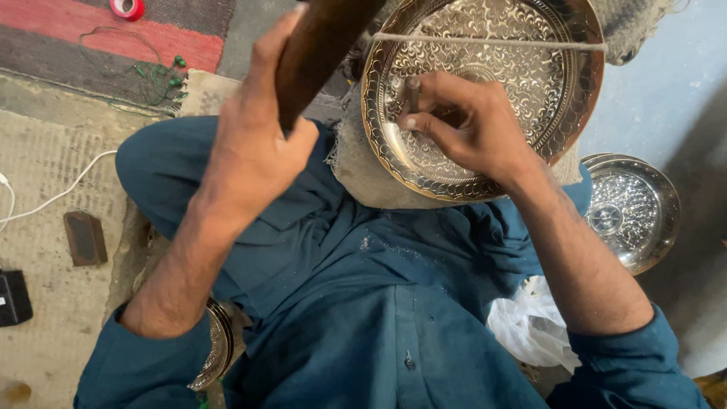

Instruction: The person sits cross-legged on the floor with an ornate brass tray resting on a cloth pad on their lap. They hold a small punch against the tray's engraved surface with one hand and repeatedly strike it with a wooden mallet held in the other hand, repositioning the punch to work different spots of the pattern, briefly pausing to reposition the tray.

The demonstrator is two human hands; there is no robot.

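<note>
Your left hand (250,151) grips the heavy wooden mallet (318,45) tight, while your right hand (469,125) pinches the thin, stiff punch (413,92) on the hard, shiny plate (530,83) under it.

Taut string (485,42) crosses the engraved plate (530,83); bare floor (659,98) beside it.

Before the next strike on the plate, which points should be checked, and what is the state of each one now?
1. Left hand grips the wooden mallet: ok.
2. Right hand holds the punch on the engraved plate: ok.
3. Punch upright on the plate: cannot tell.
4. Cord lies across the plate: ok; its tightness, cannot tell.
5. Plate rests on the cloth pad: ok.
6. Right fingertips away from the punch head: not ok, they are close.
</note>
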